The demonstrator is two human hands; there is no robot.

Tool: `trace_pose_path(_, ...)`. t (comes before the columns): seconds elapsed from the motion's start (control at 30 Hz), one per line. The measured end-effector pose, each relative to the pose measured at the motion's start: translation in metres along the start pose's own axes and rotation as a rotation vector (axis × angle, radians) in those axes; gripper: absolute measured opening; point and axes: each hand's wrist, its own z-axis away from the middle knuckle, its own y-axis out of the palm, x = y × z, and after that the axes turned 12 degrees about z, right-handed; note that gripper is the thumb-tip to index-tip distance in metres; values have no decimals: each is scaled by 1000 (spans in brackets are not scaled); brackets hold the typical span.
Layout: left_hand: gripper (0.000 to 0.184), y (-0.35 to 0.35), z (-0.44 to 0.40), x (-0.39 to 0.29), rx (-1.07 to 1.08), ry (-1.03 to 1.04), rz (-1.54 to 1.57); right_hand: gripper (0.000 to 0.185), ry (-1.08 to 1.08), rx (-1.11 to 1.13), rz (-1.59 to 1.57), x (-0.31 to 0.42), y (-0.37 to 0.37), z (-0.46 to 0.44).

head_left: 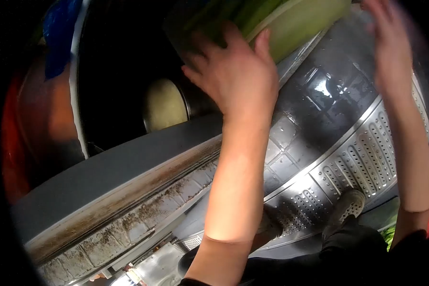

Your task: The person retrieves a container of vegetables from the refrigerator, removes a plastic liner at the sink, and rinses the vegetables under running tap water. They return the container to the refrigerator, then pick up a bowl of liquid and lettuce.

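Note:
A large green and pale object (300, 28), smeared by motion, fills the upper middle of the head view. Against its lower left side lies my left hand (238, 71), its fingers spread apart. My right hand (386, 43) is raised at the upper right, near the object's right end; its fingers are blurred, and whether they touch the object is not clear. Left of my left wrist, a round pale yellow surface (166, 106) shows inside a dark rim.
A grey ledge (124, 157) with a dirty metal edge crosses the lower left. Wet dark flooring (319, 109) and a perforated metal step (362, 157) lie below, with my shoe (350, 205) on the step. Blue plastic (62, 38) hangs upper left.

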Motion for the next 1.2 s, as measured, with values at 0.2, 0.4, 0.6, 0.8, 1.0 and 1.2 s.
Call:
trace_pose_path(0.2,55,18,-17,12,98,-72,81,91,624,422,-460,45,50,20)
trace_pose_path(0.4,63,-54,23,-12,128,147,330,90,400,485,-424,34,99,-9)
trace_pose_path(0.6,63,-176,118,-18,406,175,405,85,314,671,-341,64,114,42)
trace_pose_path(0.8,64,-218,135,5,428,105,399,80,210,752,-230,74,149,32)
trace_pose_path(1.0,66,-227,125,20,410,89,408,76,88,751,-28,61,195,-15)
trace_pose_path(1.2,67,-227,116,32,402,82,413,71,-10,751,153,46,237,-55)
